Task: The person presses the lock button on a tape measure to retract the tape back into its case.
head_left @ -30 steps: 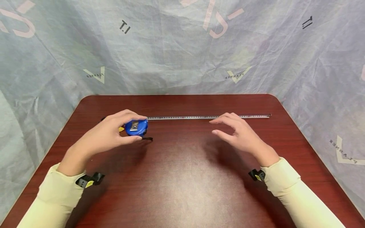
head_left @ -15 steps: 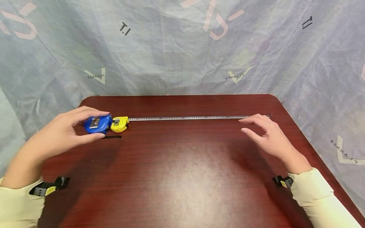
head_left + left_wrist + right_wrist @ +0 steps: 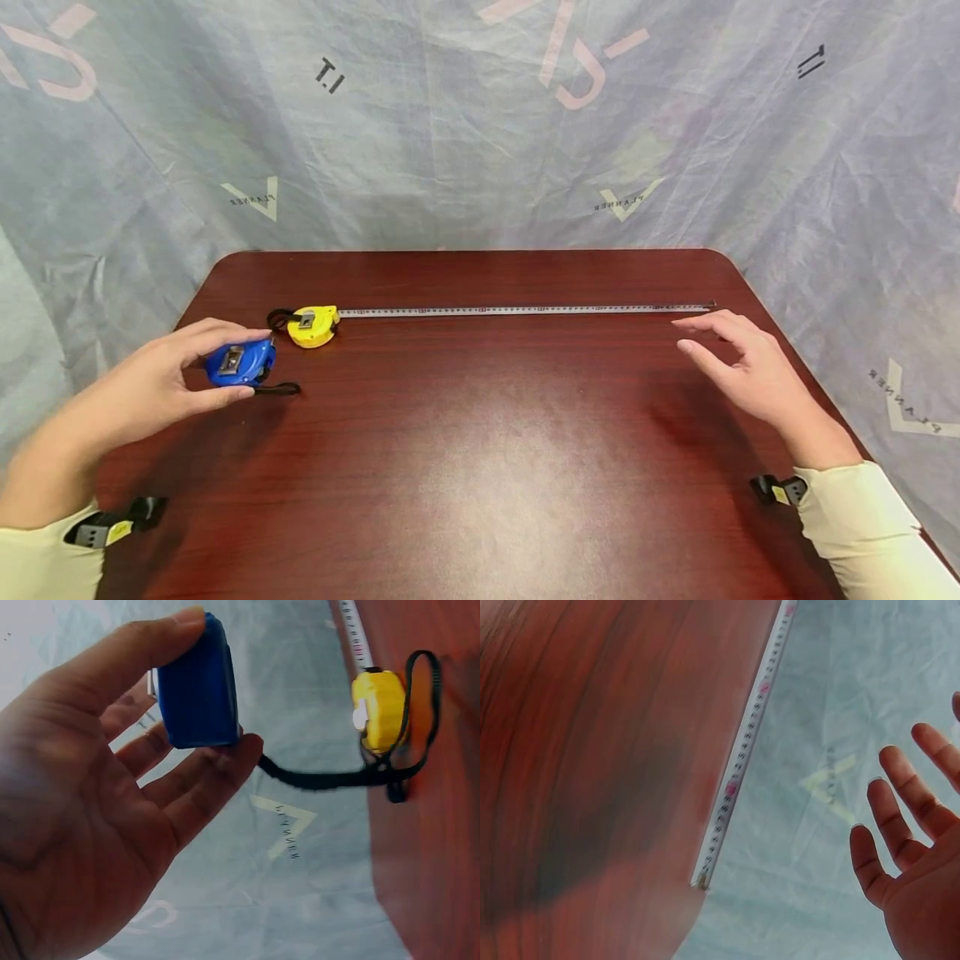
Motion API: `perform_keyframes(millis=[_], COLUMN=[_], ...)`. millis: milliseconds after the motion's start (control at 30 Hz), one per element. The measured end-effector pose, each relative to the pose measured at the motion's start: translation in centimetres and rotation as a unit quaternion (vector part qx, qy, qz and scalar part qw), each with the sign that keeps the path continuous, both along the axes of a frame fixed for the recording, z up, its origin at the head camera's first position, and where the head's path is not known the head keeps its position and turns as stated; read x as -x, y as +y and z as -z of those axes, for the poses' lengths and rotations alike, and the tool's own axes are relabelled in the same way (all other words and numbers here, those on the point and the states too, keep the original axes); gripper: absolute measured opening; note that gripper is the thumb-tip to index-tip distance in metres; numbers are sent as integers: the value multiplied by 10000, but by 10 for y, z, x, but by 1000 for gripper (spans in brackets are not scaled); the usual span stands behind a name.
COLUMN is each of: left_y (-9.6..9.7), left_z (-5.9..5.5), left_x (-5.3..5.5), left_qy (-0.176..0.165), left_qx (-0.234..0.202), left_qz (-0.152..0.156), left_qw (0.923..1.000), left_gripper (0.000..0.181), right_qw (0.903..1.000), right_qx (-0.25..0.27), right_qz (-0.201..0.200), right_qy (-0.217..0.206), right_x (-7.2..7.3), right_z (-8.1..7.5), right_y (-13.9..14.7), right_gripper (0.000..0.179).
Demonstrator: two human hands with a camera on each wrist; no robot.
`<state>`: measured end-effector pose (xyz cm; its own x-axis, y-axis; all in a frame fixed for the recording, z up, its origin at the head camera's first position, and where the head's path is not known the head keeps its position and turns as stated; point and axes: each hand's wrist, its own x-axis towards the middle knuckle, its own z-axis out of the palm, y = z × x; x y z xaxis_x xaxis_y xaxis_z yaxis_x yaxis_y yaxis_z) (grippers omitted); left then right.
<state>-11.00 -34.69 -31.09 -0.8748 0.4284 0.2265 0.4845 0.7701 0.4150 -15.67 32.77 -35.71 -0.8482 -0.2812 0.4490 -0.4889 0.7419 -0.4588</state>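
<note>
Left hand [image 3: 161, 379]: holds the blue tape measure [image 3: 240, 364] between thumb and fingers, at the table's [image 3: 480, 467] left side, near the yellow tape measure [image 3: 315, 325].
Blue strap [image 3: 279, 388]: trails onto the table; could snag the yellow strap [image 3: 416, 712] nearby.
Right hand [image 3: 750, 371]: empty, fingers spread, near the blade tip [image 3: 705, 307], not touching it.
Extended blade [image 3: 517, 311]: lies flat along the far edge, unheld; a knock could trigger recoil or skew it.
</note>
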Motion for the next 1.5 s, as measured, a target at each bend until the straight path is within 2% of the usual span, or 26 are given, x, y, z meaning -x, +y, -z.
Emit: perform_keyframes(millis=[100,267,533,800,1067,1500], left_y=[-1,-2,-3,-7,-4,-2], left_z=[11,28,46,63,72,76], left_x=[1,3,3,0,-2,-2], left_qy=[-4,-50,-503,-924,-1313,-1496], left_qx=[-37,169,364,612,707,673], left_qz=[74,244,100,81,-75,-173], left_qw=[10000,9995,9980,9938,9888,9863], left_gripper=[69,67,65,65,64,65], right_qw=[10000,9997,9975,9945,9928,9838], right_qx=[48,150,222,205,231,244], right_qz=[55,143,407,648,799,1134], right_qy=[-45,-132,-529,-795,-861,-1365], right_x=[3,10,21,40,59,79], right_z=[3,10,16,24,24,17], right_y=[6,18,33,42,54,79], right_gripper=[31,27,24,26,30,39])
